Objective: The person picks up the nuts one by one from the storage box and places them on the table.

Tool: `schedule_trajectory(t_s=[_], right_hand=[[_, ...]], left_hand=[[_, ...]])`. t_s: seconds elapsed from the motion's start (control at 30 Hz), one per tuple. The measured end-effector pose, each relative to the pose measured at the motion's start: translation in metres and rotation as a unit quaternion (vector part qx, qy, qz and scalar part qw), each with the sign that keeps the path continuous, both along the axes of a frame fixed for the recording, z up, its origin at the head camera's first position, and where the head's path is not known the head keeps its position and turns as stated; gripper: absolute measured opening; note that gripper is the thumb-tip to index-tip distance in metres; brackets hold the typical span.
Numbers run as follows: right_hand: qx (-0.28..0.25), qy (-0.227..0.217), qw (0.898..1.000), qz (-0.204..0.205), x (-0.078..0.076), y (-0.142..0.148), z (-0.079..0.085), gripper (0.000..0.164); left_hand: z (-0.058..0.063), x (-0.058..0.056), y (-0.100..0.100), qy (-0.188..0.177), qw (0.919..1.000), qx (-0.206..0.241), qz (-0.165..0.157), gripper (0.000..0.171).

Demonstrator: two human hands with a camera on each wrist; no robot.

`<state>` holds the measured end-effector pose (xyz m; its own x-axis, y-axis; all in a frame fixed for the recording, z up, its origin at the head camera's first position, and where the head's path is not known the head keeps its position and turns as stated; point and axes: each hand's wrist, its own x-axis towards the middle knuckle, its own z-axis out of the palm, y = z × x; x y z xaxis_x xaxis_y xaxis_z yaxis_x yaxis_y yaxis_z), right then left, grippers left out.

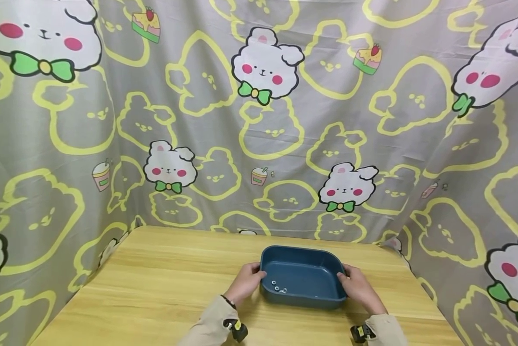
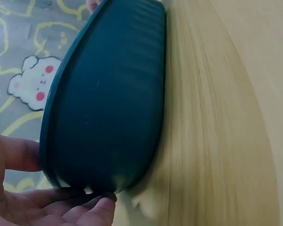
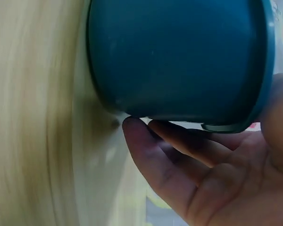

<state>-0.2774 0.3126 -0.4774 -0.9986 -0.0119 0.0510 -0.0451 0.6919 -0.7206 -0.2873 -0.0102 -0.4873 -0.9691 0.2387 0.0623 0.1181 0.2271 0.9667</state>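
A dark blue plastic tray (image 1: 306, 302) with rounded corners is between my two hands on the wooden table. My left hand (image 1: 245, 282) grips its left end, thumb over the rim and fingers along the outside wall. At the opposite end my right hand (image 1: 360, 289) holds the tray the same way. Several small silvery ring-shaped pieces, like nuts (image 1: 277, 288), lie in its front left corner. The left wrist view shows the long outer wall (image 2: 104, 94) close over the wood. Fingertips (image 3: 134, 129) of the right hand press low against the end wall in the right wrist view.
The light wooden table (image 1: 163, 278) extends around the tray, more of it to the left. A grey curtain (image 1: 215, 129) with cartoon bears and yellow outlines hangs behind and along both sides. Each wrist carries a small black camera (image 1: 237, 330) over a beige sleeve.
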Motion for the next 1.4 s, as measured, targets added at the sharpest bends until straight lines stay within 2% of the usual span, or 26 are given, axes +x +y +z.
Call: schedule_trajectory(t_s=[0.1,0.23,0.4,0.5,0.6,0.7,0.83,1.0,1.27,1.4], right_hand=[[-0.003,-0.005,1.0,0.003,-0.001,-0.008,-0.001,0.044],[0.005,0.002,1.0,0.0,0.0,-0.018,0.0,0.041],[0.008,0.014,1.0,-0.002,0.0,-0.03,0.001,0.036],[0.007,0.012,1.0,-0.006,-0.002,-0.031,0.001,0.034],[0.034,0.009,0.999,-0.01,-0.002,-0.029,0.002,0.031],[0.089,0.013,0.996,-0.015,-0.003,-0.026,0.004,0.025],[0.17,0.034,0.985,-0.005,-0.004,-0.023,0.008,0.019],[0.255,0.072,0.964,0.026,-0.007,-0.023,0.011,0.022],[0.319,0.1,0.941,0.049,-0.011,-0.025,0.014,0.016],[0.337,0.106,0.934,0.052,-0.011,-0.025,0.014,0.016]], left_hand=[[0.0,0.004,-0.011,0.006,0.9998,-0.017,0.002,0.044],[0.0,0.007,-0.024,0.034,0.9975,-0.062,0.012,0.038],[0.005,0.008,-0.04,0.067,0.9884,-0.135,0.023,0.027],[0.007,0.006,-0.045,0.084,0.9825,-0.166,0.016,0.024],[0.008,0.007,-0.047,0.103,0.9766,-0.189,0.009,0.022],[0.008,0.008,-0.048,0.119,0.9701,-0.211,0.009,0.021],[0.009,0.008,-0.049,0.13,0.9647,-0.229,0.015,0.021],[0.01,0.007,-0.048,0.128,0.9632,-0.236,0.012,0.021],[0.01,0.005,-0.048,0.12,0.9643,-0.236,0.009,0.023],[0.011,0.006,-0.048,0.115,0.9648,-0.236,0.008,0.022]])
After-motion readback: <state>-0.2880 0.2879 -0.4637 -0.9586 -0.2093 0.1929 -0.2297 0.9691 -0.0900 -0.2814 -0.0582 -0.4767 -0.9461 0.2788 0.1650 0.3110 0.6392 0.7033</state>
